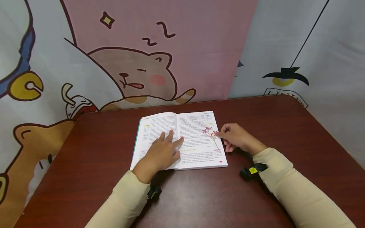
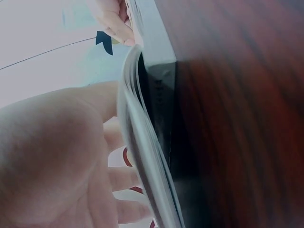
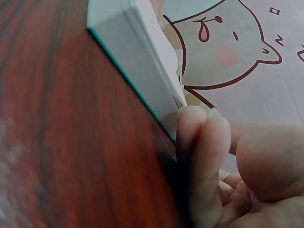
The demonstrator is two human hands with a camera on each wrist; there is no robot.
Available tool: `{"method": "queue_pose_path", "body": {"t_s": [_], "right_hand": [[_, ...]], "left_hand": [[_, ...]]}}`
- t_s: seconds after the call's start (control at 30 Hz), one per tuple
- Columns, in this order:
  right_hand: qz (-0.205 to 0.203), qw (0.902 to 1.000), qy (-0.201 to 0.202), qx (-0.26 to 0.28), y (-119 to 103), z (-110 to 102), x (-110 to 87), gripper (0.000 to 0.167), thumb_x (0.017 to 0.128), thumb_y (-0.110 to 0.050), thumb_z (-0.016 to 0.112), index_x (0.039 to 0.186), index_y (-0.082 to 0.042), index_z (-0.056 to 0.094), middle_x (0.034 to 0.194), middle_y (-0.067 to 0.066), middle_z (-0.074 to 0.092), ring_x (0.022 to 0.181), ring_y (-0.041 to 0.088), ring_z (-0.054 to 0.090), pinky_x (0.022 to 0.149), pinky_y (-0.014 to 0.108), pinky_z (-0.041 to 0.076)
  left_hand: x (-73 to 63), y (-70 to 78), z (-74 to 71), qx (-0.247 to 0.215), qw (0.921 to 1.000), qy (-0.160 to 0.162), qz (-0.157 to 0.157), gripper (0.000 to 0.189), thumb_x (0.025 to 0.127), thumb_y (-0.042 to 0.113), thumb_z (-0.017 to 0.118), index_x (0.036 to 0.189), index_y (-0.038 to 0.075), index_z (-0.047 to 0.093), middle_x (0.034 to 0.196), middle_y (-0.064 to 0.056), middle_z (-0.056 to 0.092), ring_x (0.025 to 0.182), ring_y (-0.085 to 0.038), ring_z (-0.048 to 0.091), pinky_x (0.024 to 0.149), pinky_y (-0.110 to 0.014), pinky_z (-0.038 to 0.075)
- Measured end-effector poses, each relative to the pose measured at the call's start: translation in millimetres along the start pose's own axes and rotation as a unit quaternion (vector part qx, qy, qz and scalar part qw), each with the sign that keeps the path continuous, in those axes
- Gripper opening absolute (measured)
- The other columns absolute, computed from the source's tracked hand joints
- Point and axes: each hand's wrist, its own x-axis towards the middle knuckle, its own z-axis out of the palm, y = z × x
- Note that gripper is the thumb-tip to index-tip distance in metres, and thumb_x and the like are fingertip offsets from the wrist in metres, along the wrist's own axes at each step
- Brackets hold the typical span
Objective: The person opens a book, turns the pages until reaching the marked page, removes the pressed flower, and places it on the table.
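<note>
An open book [image 1: 196, 155] lies on the table, its printed pages facing up. On its right page is a thin sprig of small pink-red flowers [image 1: 212, 136], its stem slanting down toward the right edge. My left hand [image 1: 162, 153] rests across the left page and the centre fold, fingers spread. Thumb and index finger of my right hand [image 1: 235, 137] meet at the right page edge, pinching the sprig by its right-hand blossoms. The other right fingers curl below. The right wrist view shows those fingertips [image 3: 192, 116] against the page edges; the exact contact is partly hidden.
Dark reddish-brown table [image 1: 94, 158] surrounds the book. A cartoon-printed cloth [image 1: 199, 47] hangs behind and beside it. Dark wrist straps with small cameras [image 1: 246, 173] sit under both cuffs. In the left wrist view, loose pages [image 2: 142, 142] bow up beside the left palm.
</note>
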Motion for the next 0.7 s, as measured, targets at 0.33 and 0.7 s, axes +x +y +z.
{"method": "queue_pose_path", "body": {"t_s": [0.33, 0.7], "right_hand": [[0.008, 0.9999, -0.003, 0.009, 2.0, -0.9, 2.5, 0.034, 0.100, -0.025, 0.061, 0.119, 0.001, 0.048, 0.062, 0.005, 0.053, 0.040, 0.013, 0.058, 0.046, 0.033, 0.055], [0.002, 0.9997, -0.018, 0.014, -0.3, -3.3, -0.8, 0.030, 0.101, -0.022, 0.058, 0.116, 0.004, 0.053, 0.064, 0.005, 0.055, 0.040, 0.010, 0.057, 0.045, 0.031, 0.053]], "left_hand": [[0.7, -1.5, 1.6, -0.007, 1.0000, -0.002, 0.000, 0.052, 0.101, 0.033, 0.052, 0.152, 0.028, 0.044, 0.163, -0.019, 0.027, 0.148, -0.049, 0.026, 0.115, -0.062, 0.032], [1.0, -0.9, 0.5, -0.006, 1.0000, 0.001, 0.003, 0.051, 0.102, 0.033, 0.049, 0.153, 0.028, 0.043, 0.164, -0.019, 0.026, 0.149, -0.048, 0.026, 0.114, -0.062, 0.033]]}}
